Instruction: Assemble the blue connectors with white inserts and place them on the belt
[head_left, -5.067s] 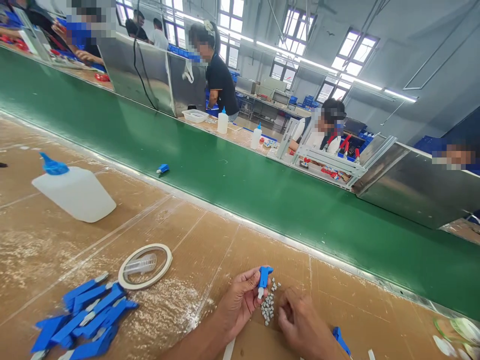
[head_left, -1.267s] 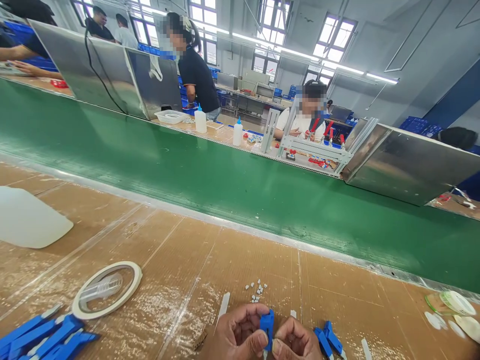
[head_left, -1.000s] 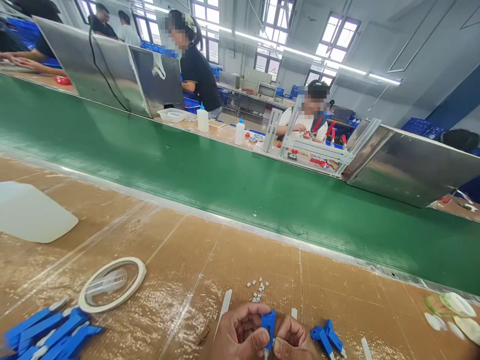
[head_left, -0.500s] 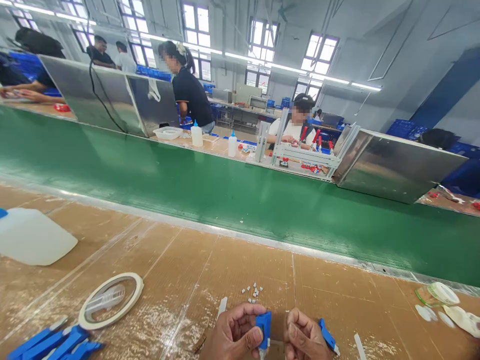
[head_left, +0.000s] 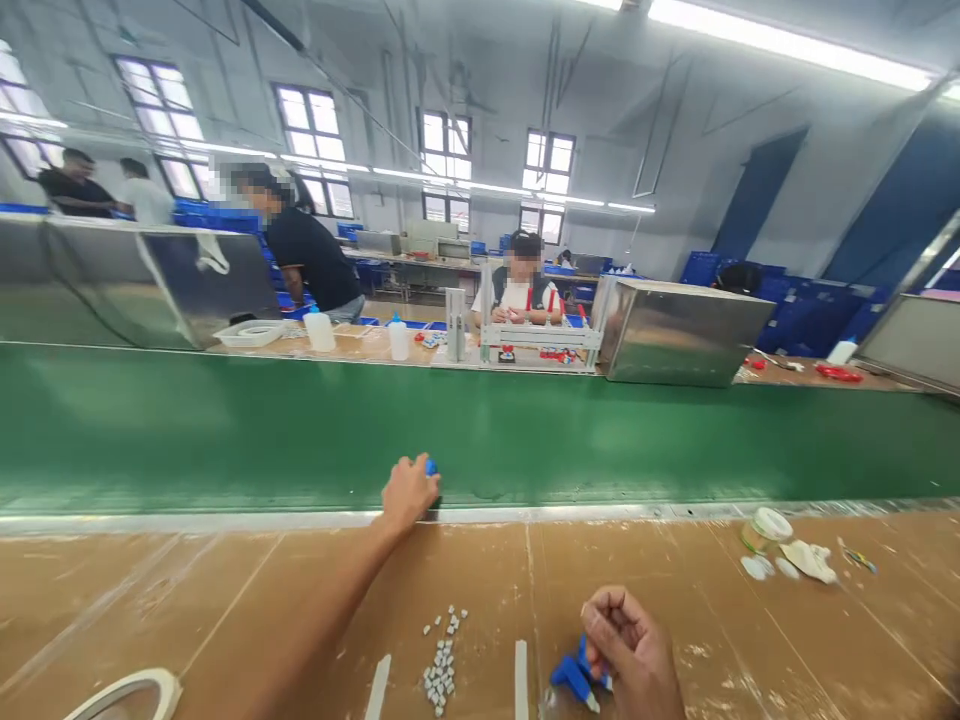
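Observation:
My left hand (head_left: 407,492) is stretched out to the near side of the green belt (head_left: 300,430), closed on a small blue plastic part (head_left: 430,467); most of that part is hidden by the fingers. Over the brown cardboard-covered table my right hand (head_left: 630,645) is held with thumb and fingers pinched together, and what they hold, if anything, does not show. Just beside and partly behind it lie blue plastic parts (head_left: 572,682) with pale ends. Between my arms a heap of small grey-white pieces (head_left: 441,672) is spread on the cardboard.
Two pale strips (head_left: 521,680) lie either side of the heap. A tape roll (head_left: 161,690) is at lower left, and a lidded tub (head_left: 766,530) beside a crumpled white cloth (head_left: 810,561) at right. Beyond the belt, people work near bottles (head_left: 320,331) and a metal frame (head_left: 540,335).
My left hand has moved forward from the table to the belt, carrying the blue part. My right hand stays pinched above the table. The view has turned to the right and levelled.

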